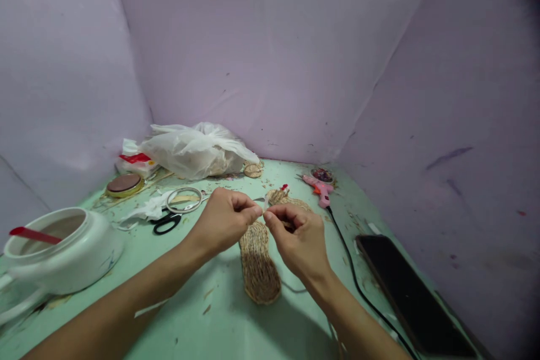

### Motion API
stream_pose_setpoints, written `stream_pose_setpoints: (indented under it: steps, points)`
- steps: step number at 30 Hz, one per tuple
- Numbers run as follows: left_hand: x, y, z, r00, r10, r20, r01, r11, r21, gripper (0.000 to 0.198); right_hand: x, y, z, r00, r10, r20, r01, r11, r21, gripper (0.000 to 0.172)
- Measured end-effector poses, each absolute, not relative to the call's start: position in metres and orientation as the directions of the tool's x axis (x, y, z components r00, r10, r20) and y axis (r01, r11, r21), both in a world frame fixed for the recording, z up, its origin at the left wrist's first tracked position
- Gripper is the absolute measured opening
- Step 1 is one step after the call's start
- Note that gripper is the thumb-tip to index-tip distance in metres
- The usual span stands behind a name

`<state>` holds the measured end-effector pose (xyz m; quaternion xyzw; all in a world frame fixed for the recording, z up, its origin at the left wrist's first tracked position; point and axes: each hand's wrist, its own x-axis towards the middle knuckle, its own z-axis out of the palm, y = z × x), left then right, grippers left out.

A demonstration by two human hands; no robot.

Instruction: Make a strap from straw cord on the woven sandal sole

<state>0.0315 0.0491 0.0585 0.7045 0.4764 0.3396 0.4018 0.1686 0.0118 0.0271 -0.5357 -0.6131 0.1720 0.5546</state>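
Observation:
My left hand [230,218] and my right hand [298,236] meet at the fingertips above the table, both closed in a pinch. Between them is a thin pale strand [265,202], mostly covered by the fingers. Just below lies a sole-shaped piece of coiled straw braid [259,270], light at the top and brown at the near end. Behind my right hand, a second straw piece [291,198] with a small red tip is partly hidden. A loose thin cord [295,290] runs beside the sole-shaped piece.
A white pot [80,259] with a red stick stands left, near black-handled scissors [167,224], a metal ring [184,201] and a round tin [125,185]. A plastic bag [198,152] lies at the back. Right are a pink glue gun [320,188], its black cable and a phone [409,292].

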Motion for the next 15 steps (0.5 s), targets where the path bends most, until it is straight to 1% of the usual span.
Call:
stream_pose_setpoints:
  steps: [3,6,9,12,14,15]
  points:
    - [0.029,0.054,0.061,0.295,0.953,0.065,0.274,-0.150,0.950,0.031,0.172,0.013,0.025,0.128,0.774,0.620,0.576,0.452,-0.682,0.012]
    - [0.030,0.056,0.062,0.341,0.938,-0.064,0.127,0.022,0.992,0.039,0.174,0.014,0.020,0.009,0.673,0.740,0.680,0.539,-0.498,0.010]
    - [0.033,0.054,0.060,0.375,0.912,-0.164,0.084,0.142,0.986,0.038,0.176,0.014,0.016,-0.092,0.614,0.784,0.756,0.556,-0.346,0.011]
    - [0.036,0.050,0.059,0.349,0.922,-0.166,0.128,0.128,0.983,0.027,0.175,0.015,0.013,-0.139,0.575,0.807,0.805,0.540,-0.246,0.013]
    - [0.037,0.048,0.059,0.336,0.932,-0.136,0.143,0.092,0.985,0.018,0.175,0.016,0.012,-0.140,0.563,0.814,0.811,0.537,-0.232,0.013]
    - [0.037,0.047,0.060,0.329,0.936,-0.127,0.147,0.082,0.986,0.016,0.174,0.016,0.012,-0.126,0.566,0.815,0.805,0.538,-0.249,0.013]
